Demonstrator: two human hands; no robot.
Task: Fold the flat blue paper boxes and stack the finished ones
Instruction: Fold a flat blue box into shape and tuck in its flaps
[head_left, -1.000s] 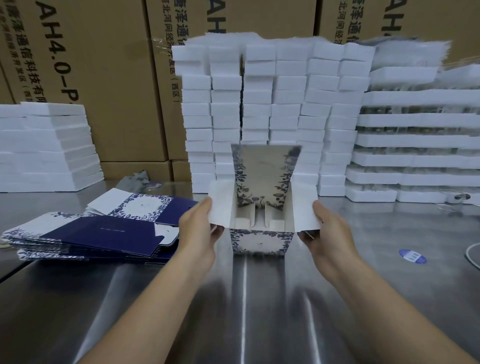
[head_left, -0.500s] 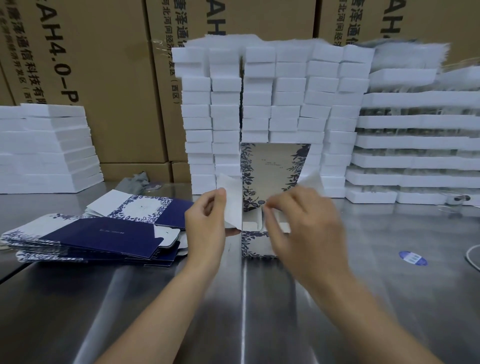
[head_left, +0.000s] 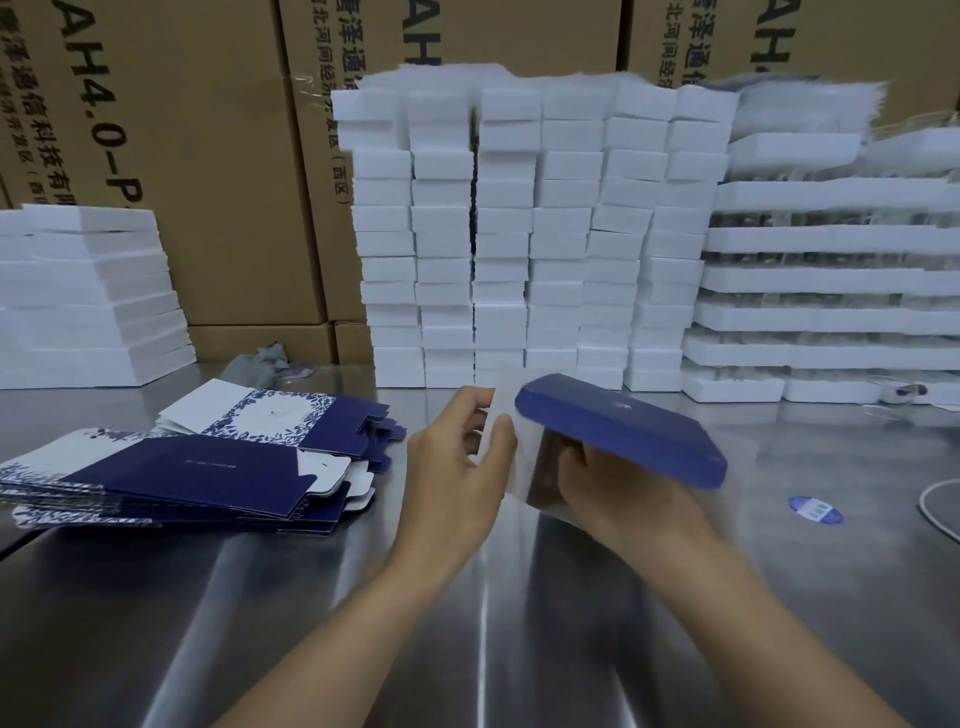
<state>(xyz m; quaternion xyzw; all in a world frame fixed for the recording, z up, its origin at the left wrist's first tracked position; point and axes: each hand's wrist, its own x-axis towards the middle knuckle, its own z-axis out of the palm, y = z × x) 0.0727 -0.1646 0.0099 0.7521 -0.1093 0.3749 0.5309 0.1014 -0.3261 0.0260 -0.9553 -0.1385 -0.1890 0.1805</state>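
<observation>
Flat boxes (head_left: 171, 467) left of hands (head_left: 524, 467).

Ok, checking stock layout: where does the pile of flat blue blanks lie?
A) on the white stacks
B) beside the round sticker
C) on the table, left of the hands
C: the flat blue blanks lie on the steel table left of the left hand, which with the right hand holds a box.

Both hands (head_left: 524, 467) grip tilted blue box (head_left: 623, 431) above steel table (head_left: 519, 597); flat boxes (head_left: 197, 467) left.

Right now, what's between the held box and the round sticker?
Nothing but bare table separates the box from the sticker, as the head view shows.
</observation>
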